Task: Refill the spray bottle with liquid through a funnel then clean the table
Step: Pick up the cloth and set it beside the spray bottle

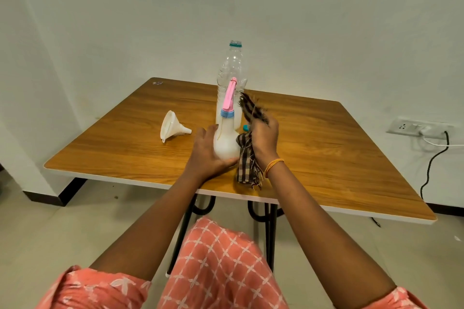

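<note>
Spray bottle (226,144), white with a round belly, a blue collar and a pink trigger head, stands upright on a wooden table (125,138) near its front edge. The left hand (204,152) cups the bottle's lower left side, fingers curved around the base and thumb reaching up along the body. The right hand (263,139) is closed around a brown and cream checked cloth (247,168), held against the bottle's right side; one end of the cloth sticks up above the fist, the other hangs down onto the table. An orange bangle (273,167) circles the right wrist.

Just behind the spray bottle stands a tall clear plastic bottle (231,75), uncapped, with a teal ring at its neck. A small teal cap (246,128) lies beside it, partly hidden by the right hand. A white funnel (172,125) lies on its side to the left, apart from both bottles. White wall behind, with a socket (411,128) at the right.
</note>
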The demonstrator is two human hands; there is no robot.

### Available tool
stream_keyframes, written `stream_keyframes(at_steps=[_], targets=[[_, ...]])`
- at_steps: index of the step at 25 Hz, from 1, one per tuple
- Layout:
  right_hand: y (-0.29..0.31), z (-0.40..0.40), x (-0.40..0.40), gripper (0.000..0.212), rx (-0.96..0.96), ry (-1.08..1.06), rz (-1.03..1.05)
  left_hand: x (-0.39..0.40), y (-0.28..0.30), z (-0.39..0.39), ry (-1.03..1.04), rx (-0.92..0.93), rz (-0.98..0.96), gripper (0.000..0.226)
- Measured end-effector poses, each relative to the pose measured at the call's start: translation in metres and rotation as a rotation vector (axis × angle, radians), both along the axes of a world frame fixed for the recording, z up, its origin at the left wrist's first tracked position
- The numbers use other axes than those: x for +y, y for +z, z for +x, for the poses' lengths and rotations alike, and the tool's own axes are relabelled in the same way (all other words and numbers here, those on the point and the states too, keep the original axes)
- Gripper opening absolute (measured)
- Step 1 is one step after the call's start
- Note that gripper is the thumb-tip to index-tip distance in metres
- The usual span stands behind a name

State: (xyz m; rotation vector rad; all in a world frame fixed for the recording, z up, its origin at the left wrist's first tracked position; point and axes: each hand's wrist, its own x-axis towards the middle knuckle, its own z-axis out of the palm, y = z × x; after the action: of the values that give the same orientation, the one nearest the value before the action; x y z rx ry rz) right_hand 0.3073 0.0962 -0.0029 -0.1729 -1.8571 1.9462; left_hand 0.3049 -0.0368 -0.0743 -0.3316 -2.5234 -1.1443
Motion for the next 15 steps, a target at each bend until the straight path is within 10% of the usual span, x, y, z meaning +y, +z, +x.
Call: stream_keyframes(at_steps=[4, 15], targets=[[0.001, 0.011, -0.016, 0.02, -0.007, 0.039, 0.244, 0.001, -0.002, -0.002, 0.009, -0.009, 0.02, 0.099], [-0.013, -0.046, 0.074, 0.034, -0.485, -0.097, -0.272, 0.001, 0.001, 0.004, -0.006, -0.063, 0.065, 0.099]])
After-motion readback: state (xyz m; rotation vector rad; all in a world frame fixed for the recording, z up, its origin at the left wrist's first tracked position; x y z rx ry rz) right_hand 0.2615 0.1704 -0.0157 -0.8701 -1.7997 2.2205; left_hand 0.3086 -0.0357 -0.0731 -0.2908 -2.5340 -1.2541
